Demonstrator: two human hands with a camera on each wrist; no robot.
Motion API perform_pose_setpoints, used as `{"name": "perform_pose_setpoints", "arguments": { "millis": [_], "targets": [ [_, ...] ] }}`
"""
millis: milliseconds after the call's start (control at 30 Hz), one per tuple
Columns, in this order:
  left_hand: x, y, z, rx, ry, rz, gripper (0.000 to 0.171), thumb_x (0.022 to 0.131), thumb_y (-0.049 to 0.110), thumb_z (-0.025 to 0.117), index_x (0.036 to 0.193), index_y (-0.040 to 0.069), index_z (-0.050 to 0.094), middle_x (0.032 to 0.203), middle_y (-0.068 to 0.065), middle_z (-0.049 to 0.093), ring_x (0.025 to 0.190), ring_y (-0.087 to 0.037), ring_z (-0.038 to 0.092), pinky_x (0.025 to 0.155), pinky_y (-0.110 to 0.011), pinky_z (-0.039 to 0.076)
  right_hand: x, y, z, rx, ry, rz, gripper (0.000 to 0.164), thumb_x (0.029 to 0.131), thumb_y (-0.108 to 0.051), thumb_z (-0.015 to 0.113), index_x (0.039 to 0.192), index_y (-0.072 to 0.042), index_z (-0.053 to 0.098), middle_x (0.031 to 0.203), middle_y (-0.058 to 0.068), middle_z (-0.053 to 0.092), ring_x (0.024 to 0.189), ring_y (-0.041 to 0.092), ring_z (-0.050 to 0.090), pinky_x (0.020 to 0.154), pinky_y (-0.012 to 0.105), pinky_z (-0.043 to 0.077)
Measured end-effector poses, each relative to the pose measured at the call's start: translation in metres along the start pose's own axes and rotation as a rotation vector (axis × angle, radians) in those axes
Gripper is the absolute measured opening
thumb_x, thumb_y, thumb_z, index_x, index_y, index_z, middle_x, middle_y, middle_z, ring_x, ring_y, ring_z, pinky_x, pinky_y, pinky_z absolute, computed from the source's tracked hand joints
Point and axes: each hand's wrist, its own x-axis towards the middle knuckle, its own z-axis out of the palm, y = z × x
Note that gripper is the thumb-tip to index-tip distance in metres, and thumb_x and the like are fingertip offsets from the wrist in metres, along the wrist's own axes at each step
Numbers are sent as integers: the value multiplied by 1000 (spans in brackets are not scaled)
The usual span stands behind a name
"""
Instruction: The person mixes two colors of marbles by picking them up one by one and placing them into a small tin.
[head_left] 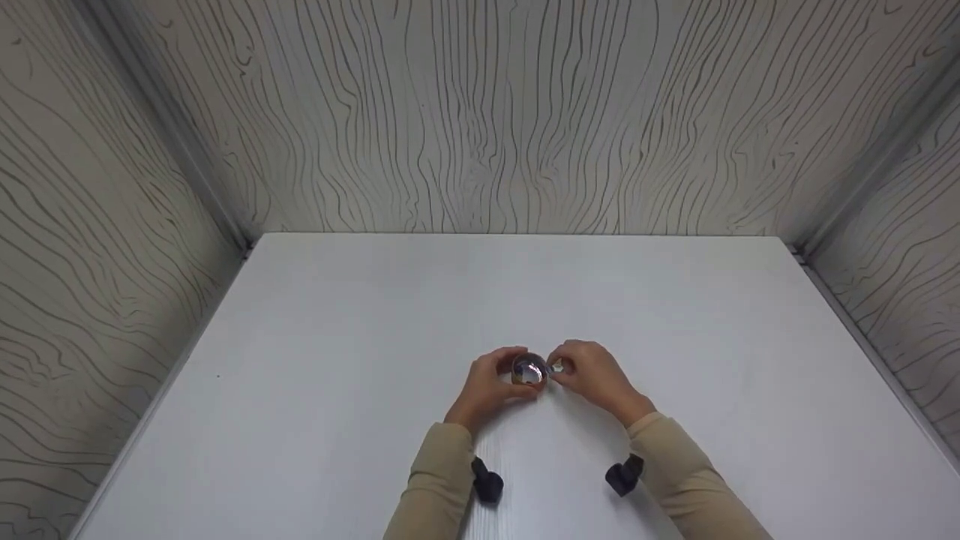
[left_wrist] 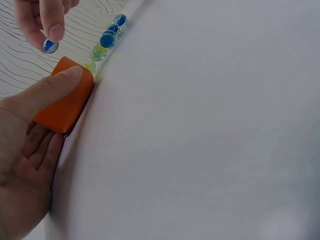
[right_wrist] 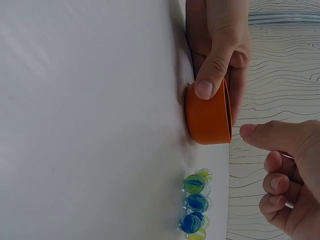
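Tan sleeves (head_left: 435,480), two — left hand (head_left: 486,384) gripping an orange cup (right_wrist: 209,117) on the bench (head_left: 337,322), right hand (head_left: 596,375) pinching one blue marble (left_wrist: 50,46) near it. Loose marbles (right_wrist: 196,202) — right of the cup.

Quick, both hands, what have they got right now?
Left hand: closed around the orange cup.
Right hand: closed, pinching a blue marble at its fingertips.

"The cup (right_wrist: 209,119)?"
"Orange outside, silvery inside."
"The held marble (left_wrist: 50,46)?"
"Clear and blue."
"The other marbles (right_wrist: 197,202)?"
"Clear, swirled with blue, green or yellow."
"Around them?"
"White table (head_left: 360,322), beige sleeves (head_left: 439,476), black cameras (head_left: 489,487), pale walls (head_left: 480,112) with dark, wavy wood-grain lines."
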Motion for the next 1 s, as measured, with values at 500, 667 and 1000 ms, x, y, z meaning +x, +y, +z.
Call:
{"name": "perform_pose_setpoints", "arguments": {
  "millis": [500,667,1000],
  "targets": [
    [-1,0,-1,-19,-8,7,65,70,11,84,129,2,57,127,-13,66,122,-27,61,106,-32,50,5,-6,6,23,-3,-9,12,76,-3,75,87,-4,73,66,6,56,62,6,38,55,16,30],
    [-1,1,-1,-8,1,29,64,71,10,84,128,1,58,127,-15,66,123,-30,60,106,-36,50,5,-5,9,31,12,-27,11,75,-4,76,86,-4,73,65,6,56,61,4,37,54,15,30],
    [-2,1,-2,-19,-1,34,64,71,9,84,128,0,58,126,-15,66,122,-29,61,107,-36,50,7,-4,14,32,-11,-3,12,76,-4,76,88,-4,73,66,5,57,62,5,39,55,16,31]
  ]
}}
